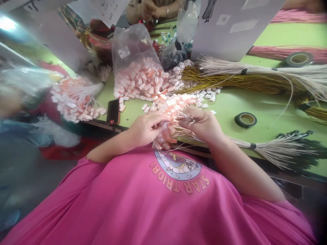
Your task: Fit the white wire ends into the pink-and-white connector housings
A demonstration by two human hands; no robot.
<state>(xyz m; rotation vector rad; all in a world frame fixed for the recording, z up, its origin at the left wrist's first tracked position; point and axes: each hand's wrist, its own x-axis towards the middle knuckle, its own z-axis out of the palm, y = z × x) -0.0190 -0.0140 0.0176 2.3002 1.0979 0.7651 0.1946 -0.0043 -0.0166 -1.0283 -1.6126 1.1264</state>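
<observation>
At the table's near edge my right hand (203,124) is closed around a bunch of thin white wires (189,118). My left hand (148,128) is beside it on the left, its fingers curled in a pinch against the white and orange plastic connectors (167,134) on the wire ends. What exactly lies between those fingertips is hidden. Just beyond both hands, a heap of similar connectors (176,102) glows under bright light. Behind it, a clear plastic bag (138,73) is partly filled with loose pinkish-white connectors.
A phone (113,112) lies left of my hands. Black tape (245,119) is at the right, with a second tape roll (298,59) farther back. White wire bundles (255,69) and yellow-brown wires (237,82) cross the green table (222,105). Another person's hands (150,10) are across the table.
</observation>
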